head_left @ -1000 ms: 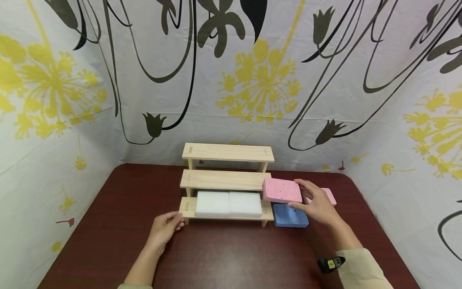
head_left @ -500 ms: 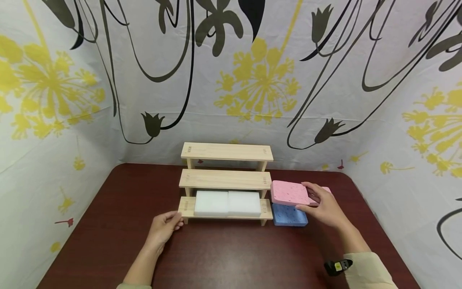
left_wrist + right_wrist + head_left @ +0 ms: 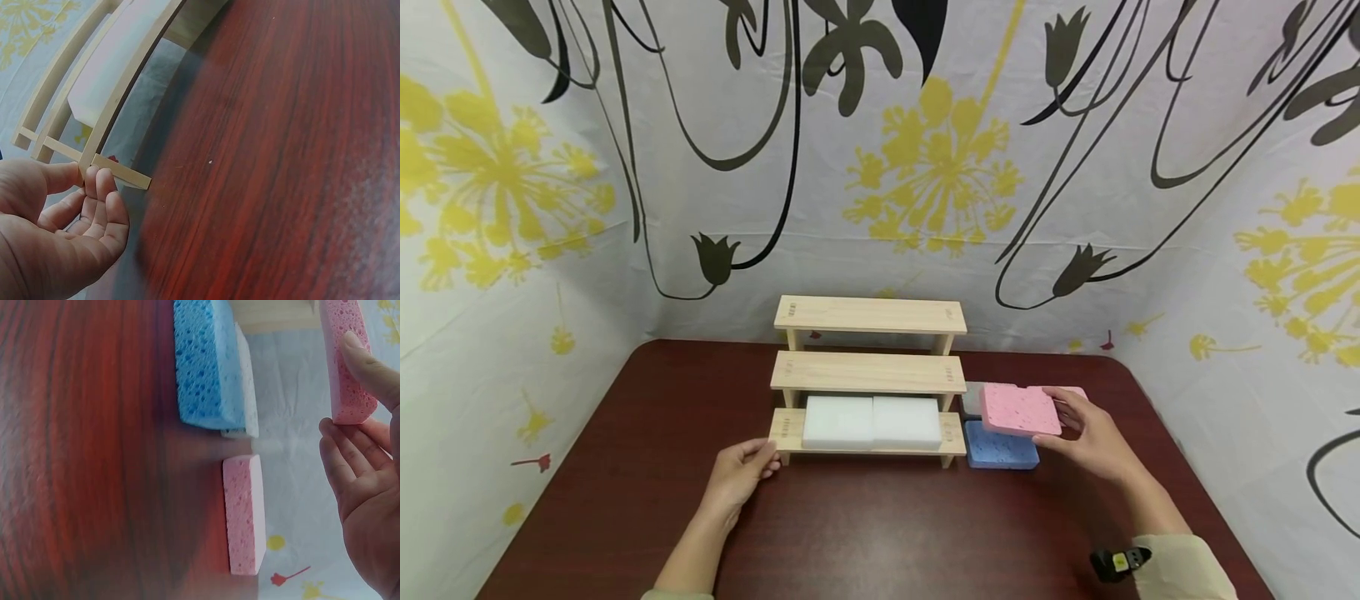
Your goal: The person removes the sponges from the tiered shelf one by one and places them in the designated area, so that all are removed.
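My right hand [image 3: 1090,433] holds a pink sponge [image 3: 1017,410] in the air, its thumb on one face and fingertips at the edge in the right wrist view. Below it on the table lie a blue sponge [image 3: 1000,447] and, behind that, a partly covered grey one [image 3: 972,398]. A second pink sponge [image 3: 244,515] lies further right. My left hand [image 3: 739,479] pinches the left end of the lowest step of a three-tier wooden shelf [image 3: 868,372]. Two white sponges [image 3: 838,423] sit side by side on that step.
The dark red wooden table [image 3: 850,533] meets patterned cloth walls [image 3: 880,167] at the back and sides. The shelf's middle and top boards bear nothing. A black device [image 3: 1120,564] sits at my right wrist.
My right hand has moved the held pink sponge right and slightly nearer, away from the shelf's right end. The grey sponge has come into view. My left hand has kept its place.
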Available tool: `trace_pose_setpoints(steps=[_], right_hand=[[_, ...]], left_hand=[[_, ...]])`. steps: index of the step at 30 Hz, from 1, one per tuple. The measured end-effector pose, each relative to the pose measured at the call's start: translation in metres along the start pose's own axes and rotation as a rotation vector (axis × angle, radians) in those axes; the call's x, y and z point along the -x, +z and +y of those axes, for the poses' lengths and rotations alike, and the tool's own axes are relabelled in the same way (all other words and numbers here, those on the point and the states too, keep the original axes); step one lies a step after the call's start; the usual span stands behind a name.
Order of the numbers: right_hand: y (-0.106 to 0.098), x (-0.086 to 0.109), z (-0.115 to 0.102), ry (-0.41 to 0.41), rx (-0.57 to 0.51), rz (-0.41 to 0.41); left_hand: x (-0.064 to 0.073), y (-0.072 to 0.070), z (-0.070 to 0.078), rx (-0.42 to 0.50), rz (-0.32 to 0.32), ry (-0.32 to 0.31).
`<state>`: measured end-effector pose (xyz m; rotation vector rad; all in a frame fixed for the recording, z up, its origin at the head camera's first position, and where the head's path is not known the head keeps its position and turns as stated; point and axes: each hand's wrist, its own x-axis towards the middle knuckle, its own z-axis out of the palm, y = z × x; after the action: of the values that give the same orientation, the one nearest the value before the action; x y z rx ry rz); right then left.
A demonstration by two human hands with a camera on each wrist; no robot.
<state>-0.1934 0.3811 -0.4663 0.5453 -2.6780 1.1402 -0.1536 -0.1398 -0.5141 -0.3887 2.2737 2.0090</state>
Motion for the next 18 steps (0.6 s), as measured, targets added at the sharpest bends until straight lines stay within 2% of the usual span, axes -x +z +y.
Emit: trace_pose_setpoints(steps=[18], right_hand=[[-0.022, 0.022, 0.027, 0.155, 0.077, -0.071]], left_hand=[[0.001, 0.0, 0.001, -0.004, 0.001, 0.004]])
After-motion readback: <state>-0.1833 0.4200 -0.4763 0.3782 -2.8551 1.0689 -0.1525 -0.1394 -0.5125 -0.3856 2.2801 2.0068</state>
